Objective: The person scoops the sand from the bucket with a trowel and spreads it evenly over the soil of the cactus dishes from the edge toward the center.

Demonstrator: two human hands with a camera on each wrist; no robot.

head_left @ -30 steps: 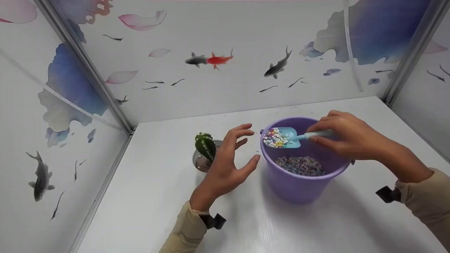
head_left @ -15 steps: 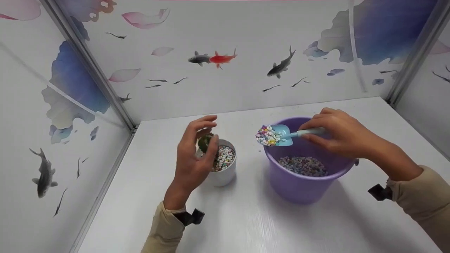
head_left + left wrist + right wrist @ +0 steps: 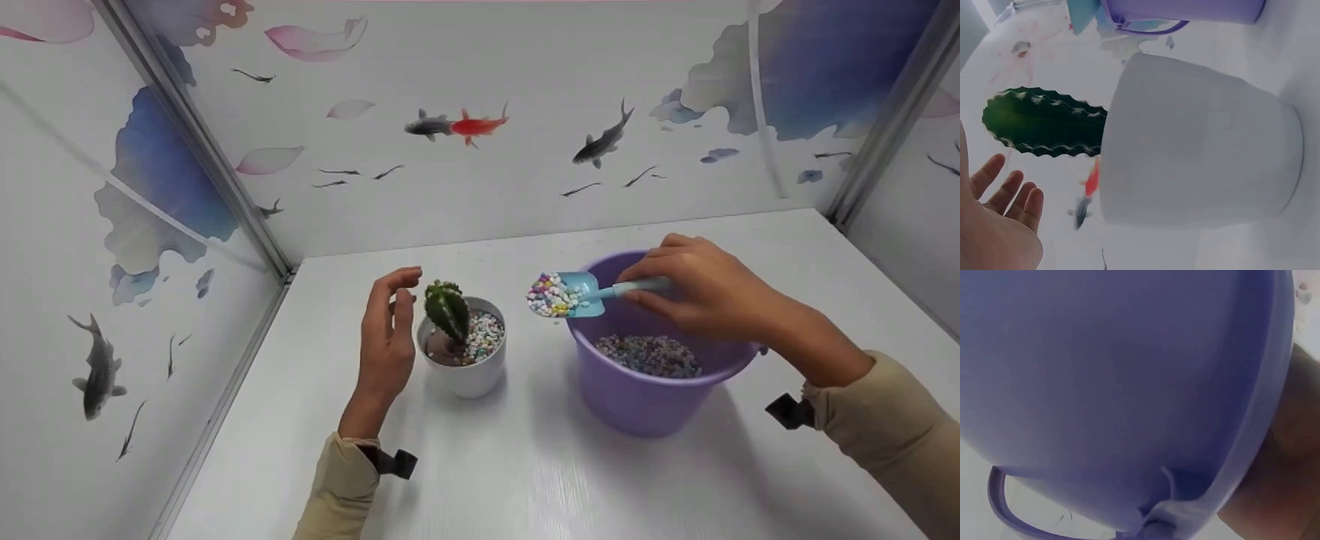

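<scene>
A light blue scoop, its blade heaped with small coloured pebbles, is gripped at the handle by my right hand. The blade reaches past the left rim of the purple bucket, and more pebbles lie at the bucket's bottom. To the left stands a white pot with a green cactus; pebbles cover the right part of its top, brownish material the left. My left hand is beside the pot's left side, fingers relaxed, holding nothing. In the left wrist view those fingers are apart from the cactus.
Everything stands on a white table. A back panel printed with fish and side panels enclose it. The bucket's curved handle hangs low on its side in the right wrist view.
My left hand has moved left, from between pot and bucket to the pot's far left, uncovering the cactus. My right hand has carried the loaded scoop leftward past the bucket's rim.
</scene>
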